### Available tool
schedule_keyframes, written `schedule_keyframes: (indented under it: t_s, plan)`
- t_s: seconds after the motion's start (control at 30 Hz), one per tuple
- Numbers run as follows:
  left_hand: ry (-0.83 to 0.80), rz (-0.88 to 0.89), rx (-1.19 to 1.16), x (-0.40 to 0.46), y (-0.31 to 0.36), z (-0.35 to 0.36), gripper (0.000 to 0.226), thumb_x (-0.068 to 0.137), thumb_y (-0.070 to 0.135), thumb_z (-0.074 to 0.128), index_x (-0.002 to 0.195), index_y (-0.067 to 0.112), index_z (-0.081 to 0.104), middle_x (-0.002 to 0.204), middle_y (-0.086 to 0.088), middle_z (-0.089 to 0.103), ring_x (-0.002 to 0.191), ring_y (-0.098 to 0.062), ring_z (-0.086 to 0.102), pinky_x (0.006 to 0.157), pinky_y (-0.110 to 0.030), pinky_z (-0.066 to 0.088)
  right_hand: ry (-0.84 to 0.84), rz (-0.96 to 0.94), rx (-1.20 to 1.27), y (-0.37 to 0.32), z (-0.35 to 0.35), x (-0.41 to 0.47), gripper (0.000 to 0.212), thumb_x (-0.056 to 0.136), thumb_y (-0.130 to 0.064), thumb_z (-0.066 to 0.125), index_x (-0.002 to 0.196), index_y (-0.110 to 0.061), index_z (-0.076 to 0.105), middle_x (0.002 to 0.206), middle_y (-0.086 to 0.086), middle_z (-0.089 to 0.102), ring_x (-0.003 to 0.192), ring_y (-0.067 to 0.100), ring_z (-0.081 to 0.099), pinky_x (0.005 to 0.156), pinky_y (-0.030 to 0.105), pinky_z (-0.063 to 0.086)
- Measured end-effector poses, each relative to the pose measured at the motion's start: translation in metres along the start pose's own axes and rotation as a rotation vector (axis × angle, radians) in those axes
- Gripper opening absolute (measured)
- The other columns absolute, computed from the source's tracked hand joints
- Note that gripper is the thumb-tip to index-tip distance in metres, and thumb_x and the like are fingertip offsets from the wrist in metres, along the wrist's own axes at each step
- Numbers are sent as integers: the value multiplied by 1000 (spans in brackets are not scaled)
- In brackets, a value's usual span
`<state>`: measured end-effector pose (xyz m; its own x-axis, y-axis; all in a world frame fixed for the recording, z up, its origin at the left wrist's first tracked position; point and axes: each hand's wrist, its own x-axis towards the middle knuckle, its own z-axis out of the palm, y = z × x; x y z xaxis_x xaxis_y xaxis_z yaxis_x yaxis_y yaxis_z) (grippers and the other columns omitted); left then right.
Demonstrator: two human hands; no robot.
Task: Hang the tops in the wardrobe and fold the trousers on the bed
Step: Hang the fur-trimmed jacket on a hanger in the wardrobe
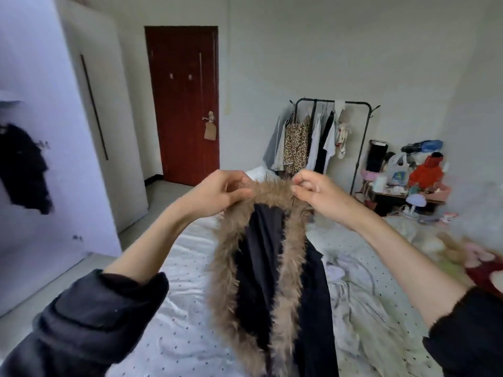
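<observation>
I hold up a black coat point(313, 295) with a brown fur-trimmed hood point(226, 268) over the bed point(185, 281). My left hand point(217, 194) pinches the top of the fur trim on its left side. My right hand point(315, 191) pinches the trim on its right side. The coat hangs down from both hands toward the white dotted sheet. The white wardrobe point(103, 118) stands at the left, its door shut. A dark garment point(24, 170) hangs on the near white panel at the far left.
A red-brown door point(185, 104) is straight ahead. A black clothes rail point(326, 137) with several hanging garments stands behind the bed. A cluttered low table point(402, 186) sits at the right. Crumpled bedding and soft items point(441, 246) lie on the bed's right side.
</observation>
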<state>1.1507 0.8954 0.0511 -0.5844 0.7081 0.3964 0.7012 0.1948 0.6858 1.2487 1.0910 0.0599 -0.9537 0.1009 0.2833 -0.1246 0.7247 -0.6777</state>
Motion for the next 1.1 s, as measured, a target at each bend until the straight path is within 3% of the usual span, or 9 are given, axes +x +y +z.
schedule_keyframes:
  t_s: [0.07, 0.17, 0.27, 0.43, 0.57, 0.7, 0.87, 0.97, 1.1]
  plan:
    - [85, -31, 80, -17, -6, -29, 8, 91, 19, 61, 83, 21, 63, 72, 10, 64, 66, 0, 58, 63, -12, 45, -36, -34, 11, -12, 30, 20, 9, 98, -18, 47, 100, -12, 53, 105, 25, 63, 93, 38, 58, 83, 42, 44]
    - [198, -83, 178, -49, -19, -70, 7, 91, 20, 59, 86, 18, 63, 79, 6, 65, 73, -8, 59, 75, -26, 47, -153, -106, 150, -37, 86, 41, 25, 90, -34, 58, 109, -19, 51, 103, 0, 64, 94, 13, 59, 83, 31, 45]
    - [288, -118, 225, -78, -31, -103, 13, 91, 18, 59, 80, 24, 59, 69, 16, 60, 63, 4, 55, 66, -15, 44, -181, -219, 135, -63, 136, 57, 44, 82, -36, 70, 122, -24, 55, 115, -12, 62, 107, 6, 57, 86, 16, 43]
    - [444, -246, 471, -138, -63, -177, 9, 90, 14, 60, 83, 19, 58, 71, 12, 61, 62, 6, 56, 61, -7, 39, -68, -359, 52, -127, 200, 97, 16, 79, -24, 75, 79, -28, 59, 84, -13, 62, 85, 9, 58, 75, 26, 44]
    - [542, -322, 591, -189, -97, -237, 4, 90, 9, 57, 93, 9, 61, 70, 7, 58, 68, -15, 56, 60, -5, 36, -56, -483, 69, -197, 259, 128, 14, 79, -14, 73, 80, -20, 60, 88, -6, 64, 91, 16, 60, 83, 35, 49]
    - [675, -416, 507, -248, -142, -284, 11, 91, 18, 60, 98, 13, 54, 79, 6, 58, 72, -17, 55, 68, -13, 42, -63, -540, 131, -263, 333, 157, 12, 78, -7, 67, 84, -17, 64, 85, -11, 60, 87, 8, 56, 76, 19, 42]
    - [605, -624, 410, -312, -204, -312, 40, 75, 40, 75, 102, 28, 48, 91, 17, 57, 72, 8, 53, 63, -12, 37, -131, -540, 165, -322, 433, 187, 22, 77, -5, 63, 74, -26, 57, 77, -15, 58, 80, 6, 54, 67, 17, 39]
    - [510, -833, 519, -346, -250, -327, 40, 80, 32, 73, 111, 15, 55, 102, 1, 64, 101, -19, 60, 70, -17, 33, -178, -535, 199, -343, 485, 206, 32, 76, -6, 63, 66, -34, 50, 69, -24, 52, 74, 4, 52, 58, 8, 33]
    - [622, -987, 693, -380, -284, -357, 11, 82, 12, 61, 91, 6, 60, 91, -13, 62, 94, -35, 59, 74, -33, 42, -197, -512, 201, -357, 528, 240, 27, 77, -9, 62, 69, -33, 53, 71, -20, 54, 79, 8, 53, 65, 16, 37]
